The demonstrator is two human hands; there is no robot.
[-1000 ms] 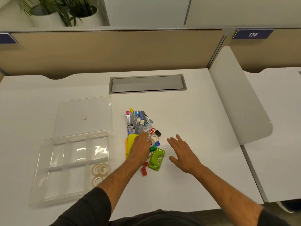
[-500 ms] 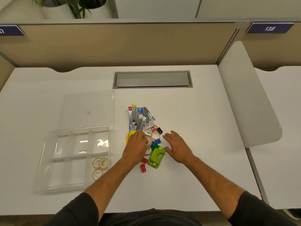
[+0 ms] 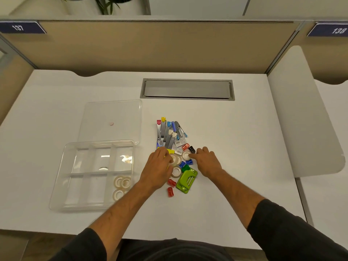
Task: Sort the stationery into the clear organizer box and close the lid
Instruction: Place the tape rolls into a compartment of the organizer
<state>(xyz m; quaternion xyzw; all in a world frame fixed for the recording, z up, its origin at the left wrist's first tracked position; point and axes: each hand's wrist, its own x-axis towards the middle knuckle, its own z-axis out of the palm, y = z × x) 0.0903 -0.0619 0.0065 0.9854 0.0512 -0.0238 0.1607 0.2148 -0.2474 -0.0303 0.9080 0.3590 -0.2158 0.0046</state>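
The clear organizer box [image 3: 62, 178] lies open at the left, with three tape rolls [image 3: 122, 182] in its front right compartment. Its clear lid [image 3: 113, 121] lies flat behind it. A pile of stationery sits mid-desk: utility knives [image 3: 169, 132], yellow sticky notes [image 3: 171, 152], a green hole punch [image 3: 186, 180], red sharpeners [image 3: 171, 186] and loose tape rolls. My left hand [image 3: 160, 166] curls its fingers round one tape roll [image 3: 174, 160]. My right hand [image 3: 207, 161] pinches the edge of another tape roll [image 3: 186, 155] with curled fingertips.
A grey cable hatch [image 3: 187, 89] is set into the white desk [image 3: 244, 147] behind the pile. A beige partition [image 3: 150, 46] closes the far edge. A white side panel [image 3: 301, 119] bounds the desk on the right.
My right hand slid left from the bare desk onto a tape roll in the pile. My left hand curled its fingers round another roll. The camera view shifted.
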